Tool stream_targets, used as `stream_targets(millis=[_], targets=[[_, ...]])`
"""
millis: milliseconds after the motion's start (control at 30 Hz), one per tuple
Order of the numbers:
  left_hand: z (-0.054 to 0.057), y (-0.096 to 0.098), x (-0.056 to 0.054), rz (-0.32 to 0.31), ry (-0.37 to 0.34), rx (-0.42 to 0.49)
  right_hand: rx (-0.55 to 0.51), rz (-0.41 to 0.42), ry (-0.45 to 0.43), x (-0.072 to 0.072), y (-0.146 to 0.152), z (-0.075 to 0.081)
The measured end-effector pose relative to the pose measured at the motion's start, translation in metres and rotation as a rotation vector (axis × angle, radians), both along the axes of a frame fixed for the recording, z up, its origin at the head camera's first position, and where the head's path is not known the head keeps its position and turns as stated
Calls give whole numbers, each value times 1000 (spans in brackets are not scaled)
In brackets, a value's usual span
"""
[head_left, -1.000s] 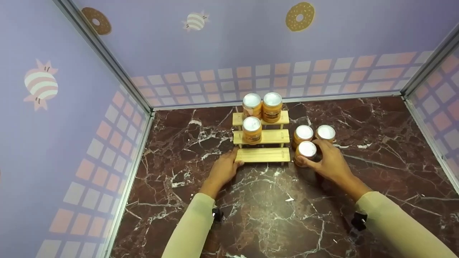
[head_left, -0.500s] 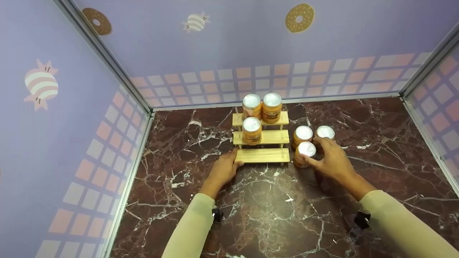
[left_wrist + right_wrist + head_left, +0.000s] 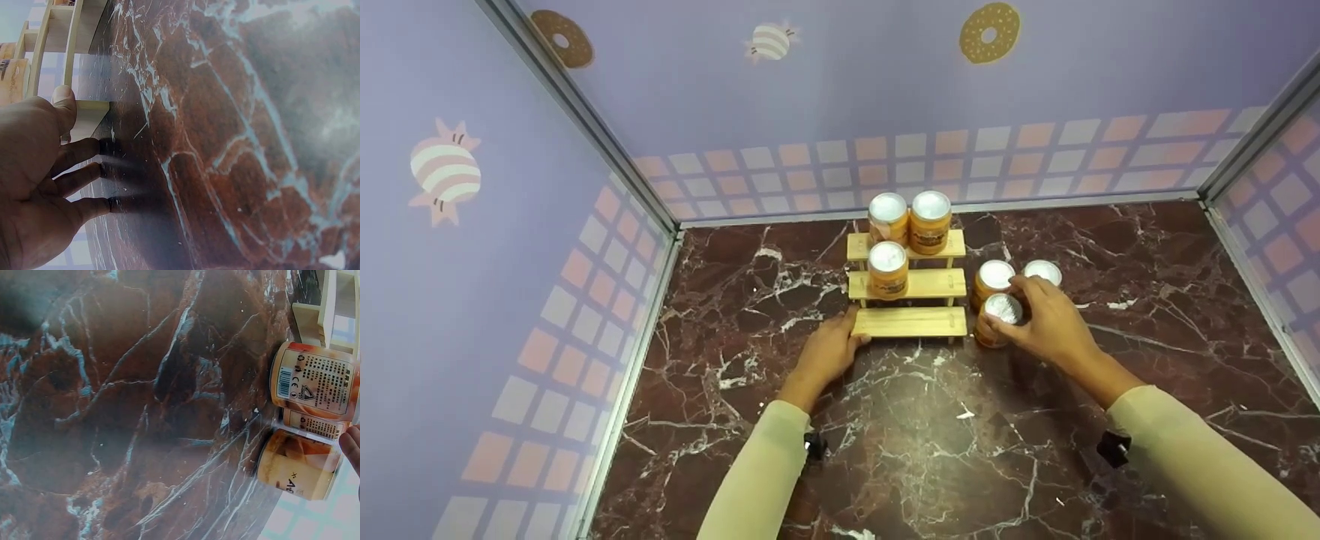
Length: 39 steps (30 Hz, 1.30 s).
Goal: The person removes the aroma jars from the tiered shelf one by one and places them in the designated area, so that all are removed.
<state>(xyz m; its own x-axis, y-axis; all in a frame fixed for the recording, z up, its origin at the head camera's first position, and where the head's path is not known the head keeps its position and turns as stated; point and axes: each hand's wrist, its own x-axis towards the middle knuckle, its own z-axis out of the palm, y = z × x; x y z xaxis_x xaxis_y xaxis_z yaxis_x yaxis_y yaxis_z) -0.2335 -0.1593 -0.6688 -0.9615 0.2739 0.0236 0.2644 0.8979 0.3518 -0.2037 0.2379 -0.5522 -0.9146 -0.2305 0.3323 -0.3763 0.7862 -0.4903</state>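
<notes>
A three-step wooden stand [image 3: 910, 322] bears several orange cans with silvery lids: two on the top step and one can [image 3: 888, 271] on the middle step. My left hand [image 3: 826, 352] grips the left end of its lowest step. The thumb lies at the front edge, and other fingers touch the tabletop in the left wrist view. To the right of the stand my right hand [image 3: 1051, 326] holds the front can [image 3: 992, 330] near its lid, between thumb and fingers. Behind it stand another can [image 3: 996, 276] and a can [image 3: 1043, 273] partly hidden by the hand.
The dark red marble tabletop [image 3: 915, 450] is veined with white. A back wall [image 3: 840, 90] with printed sweets and squares rises behind the stand. Side walls [image 3: 532, 322] close in left and right, with metal strips at the corners.
The right hand's fingers have shifted slightly left, from by the rear right can to close round the front can's lid. The left hand and the stand stay put.
</notes>
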Motion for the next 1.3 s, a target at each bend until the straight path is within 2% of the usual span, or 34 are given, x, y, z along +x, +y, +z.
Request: stream_targets(millis=[300, 433, 800, 1100, 1300], targets=[[1, -1, -3, 12, -56, 7, 32, 0, -38, -5, -11, 7], [0, -1, -3, 13, -58, 4, 52, 12, -43, -8, -17, 9], [-5, -1, -2, -9, 37, 19, 62, 62, 103, -16, -28, 7], [2, 0, 1, 4, 4, 56, 83, 62, 26, -18, -41, 14], [2, 0, 0, 13, -13, 52, 96, 59, -12, -21, -52, 16]])
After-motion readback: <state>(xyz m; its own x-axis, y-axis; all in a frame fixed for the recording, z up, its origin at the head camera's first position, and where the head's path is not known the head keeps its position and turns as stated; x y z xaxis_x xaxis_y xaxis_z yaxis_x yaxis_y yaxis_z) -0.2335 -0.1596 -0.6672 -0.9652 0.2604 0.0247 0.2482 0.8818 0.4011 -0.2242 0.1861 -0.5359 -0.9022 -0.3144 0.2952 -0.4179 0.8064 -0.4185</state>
